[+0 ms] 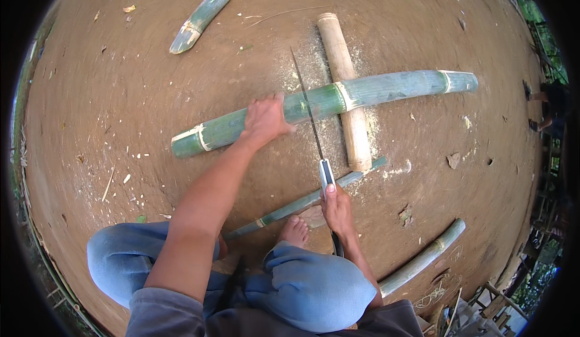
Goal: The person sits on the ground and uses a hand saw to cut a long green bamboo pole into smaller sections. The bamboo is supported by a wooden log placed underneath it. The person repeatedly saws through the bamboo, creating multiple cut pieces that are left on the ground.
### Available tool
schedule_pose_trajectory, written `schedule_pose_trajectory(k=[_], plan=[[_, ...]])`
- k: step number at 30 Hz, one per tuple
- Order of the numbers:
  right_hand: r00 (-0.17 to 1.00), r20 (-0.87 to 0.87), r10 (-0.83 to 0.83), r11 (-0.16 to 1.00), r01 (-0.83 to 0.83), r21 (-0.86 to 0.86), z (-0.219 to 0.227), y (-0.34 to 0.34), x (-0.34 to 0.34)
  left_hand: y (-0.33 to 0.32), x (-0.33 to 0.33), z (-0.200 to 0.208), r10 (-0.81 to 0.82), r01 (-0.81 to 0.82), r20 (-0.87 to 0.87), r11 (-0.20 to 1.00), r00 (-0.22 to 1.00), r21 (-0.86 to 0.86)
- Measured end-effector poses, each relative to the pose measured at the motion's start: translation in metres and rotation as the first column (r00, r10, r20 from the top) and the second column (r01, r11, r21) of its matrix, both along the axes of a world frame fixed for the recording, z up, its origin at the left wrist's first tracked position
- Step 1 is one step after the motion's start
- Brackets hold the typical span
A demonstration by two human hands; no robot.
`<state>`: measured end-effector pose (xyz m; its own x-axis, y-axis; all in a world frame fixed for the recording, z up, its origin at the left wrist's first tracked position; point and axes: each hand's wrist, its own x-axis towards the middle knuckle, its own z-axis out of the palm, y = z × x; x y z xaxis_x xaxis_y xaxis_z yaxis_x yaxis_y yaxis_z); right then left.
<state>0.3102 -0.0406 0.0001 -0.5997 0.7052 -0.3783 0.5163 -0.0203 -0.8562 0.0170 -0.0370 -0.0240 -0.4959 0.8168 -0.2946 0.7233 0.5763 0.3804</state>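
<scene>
A thick green bamboo pole [386, 89] lies across a shorter, pale dry bamboo piece [341, 59] on the ground. My left hand [264, 118] grips the pole from above, left of the dry piece, its fingers over the far side. My right hand [338, 210] is wrapped around the handle of a handsaw [312, 116]. The saw's long thin blade points away from me and crosses the pole just right of my left hand. How deep the blade sits in the bamboo I cannot tell.
Pale sawdust [371, 122] lies around the dry piece. A thin green bamboo pole [290, 207] runs by my bare foot [294, 231]. Another bamboo length [423, 258] lies at the near right, a short cut piece [201, 20] at the far left. A person [551, 104] is at the right edge.
</scene>
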Motion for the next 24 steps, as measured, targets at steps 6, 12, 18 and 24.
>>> schedule_pose_trajectory(k=[6, 12, 18, 24], plan=[[0.991, 0.128, 0.041, 0.999, -0.038, -0.026, -0.01, 0.008, -0.014, 0.002, 0.001, 0.007, 0.013, -0.012, 0.028, 0.999, 1.0, -0.05], [0.993, 0.115, 0.031, 0.999, -0.035, 0.031, -0.014, 0.007, -0.016, 0.002, -0.004, 0.003, -0.009, 0.006, 0.062, 0.999, 0.998, 0.044], [0.985, 0.17, 0.034, 0.999, -0.033, -0.005, 0.008, 0.004, -0.022, 0.018, 0.025, -0.015, 0.244, -0.223, -0.151, 0.965, 0.958, 0.139], [0.987, 0.157, 0.037, 0.998, -0.029, -0.052, 0.013, 0.005, -0.02, 0.022, 0.034, -0.018, 0.296, -0.252, -0.158, 0.935, 0.942, 0.247]])
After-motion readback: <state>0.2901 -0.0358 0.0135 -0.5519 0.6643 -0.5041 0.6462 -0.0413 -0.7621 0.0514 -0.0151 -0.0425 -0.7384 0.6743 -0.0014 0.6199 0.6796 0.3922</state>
